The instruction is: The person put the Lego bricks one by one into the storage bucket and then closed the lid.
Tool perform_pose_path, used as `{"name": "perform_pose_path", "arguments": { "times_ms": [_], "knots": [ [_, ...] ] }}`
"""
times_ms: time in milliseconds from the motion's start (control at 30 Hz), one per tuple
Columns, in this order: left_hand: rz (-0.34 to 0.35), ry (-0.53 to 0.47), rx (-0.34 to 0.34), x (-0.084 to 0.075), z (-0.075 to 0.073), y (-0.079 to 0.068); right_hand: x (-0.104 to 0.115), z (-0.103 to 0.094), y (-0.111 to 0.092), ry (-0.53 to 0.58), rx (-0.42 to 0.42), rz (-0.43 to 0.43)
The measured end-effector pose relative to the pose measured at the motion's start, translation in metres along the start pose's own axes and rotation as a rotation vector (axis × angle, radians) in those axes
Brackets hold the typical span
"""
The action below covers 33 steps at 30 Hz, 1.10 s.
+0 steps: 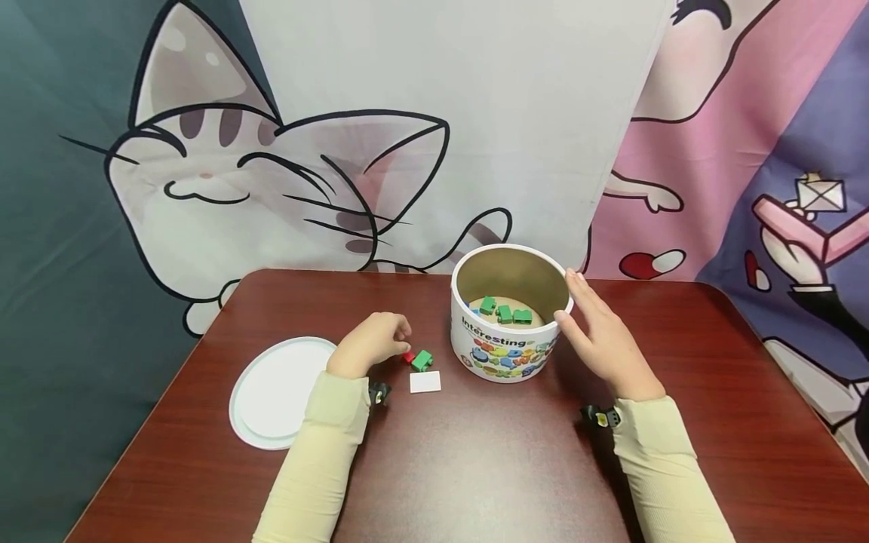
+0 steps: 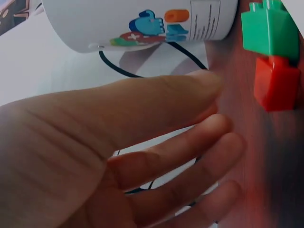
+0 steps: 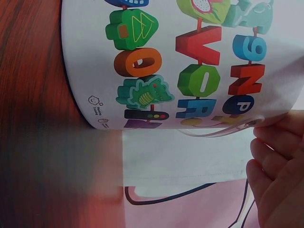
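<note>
In the head view, the tub (image 1: 502, 353) stands right of centre, mouth up, green blocks (image 1: 504, 314) inside; the right hand (image 1: 607, 351) touches its rim with fingers extended, probably steadying it. Near centre, the left hand (image 1: 370, 345), loosely bent and holding nothing, is beside a red block (image 1: 409, 357) and a loose green block (image 1: 422, 360).

Left wrist view: that pair, upper right, appears touching, apart from the fingertips.

Right wrist view: fingers meet the tub at right, seemingly bracing rather than gripping.
</note>
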State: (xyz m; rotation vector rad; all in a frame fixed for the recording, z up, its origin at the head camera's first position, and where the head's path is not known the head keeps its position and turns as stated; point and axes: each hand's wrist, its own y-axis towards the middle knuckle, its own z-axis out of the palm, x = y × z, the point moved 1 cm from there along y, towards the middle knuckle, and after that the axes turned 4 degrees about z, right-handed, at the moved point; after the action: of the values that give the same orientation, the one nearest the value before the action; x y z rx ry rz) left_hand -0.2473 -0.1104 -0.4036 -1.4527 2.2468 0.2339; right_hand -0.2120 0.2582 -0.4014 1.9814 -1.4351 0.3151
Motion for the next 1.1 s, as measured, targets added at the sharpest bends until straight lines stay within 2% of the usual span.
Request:
{"name": "perform_pose_path", "arguments": {
  "times_ms": [133, 333, 867, 1100],
  "knots": [
    [-0.049, -0.015, 0.053, 0.0040, 0.0025, -0.0010, 0.0002, 0.0004, -0.0003, 0.001, -0.002, -0.002],
    [-0.058, -0.035, 0.088, 0.0055, 0.0050, -0.0006, 0.0005, 0.0004, 0.0004, 0.002, -0.004, -0.003],
    [-0.009, -0.003, 0.104, 0.0037, 0.0093, 0.0022, 0.0006, 0.0000, -0.0008, 0.006, 0.002, 0.006],
    [0.022, 0.020, 0.090, 0.0038, 0.0094, 0.0044, 0.0008, -0.0010, 0.0001, 0.006, 0.005, 0.003]
  ]
}}
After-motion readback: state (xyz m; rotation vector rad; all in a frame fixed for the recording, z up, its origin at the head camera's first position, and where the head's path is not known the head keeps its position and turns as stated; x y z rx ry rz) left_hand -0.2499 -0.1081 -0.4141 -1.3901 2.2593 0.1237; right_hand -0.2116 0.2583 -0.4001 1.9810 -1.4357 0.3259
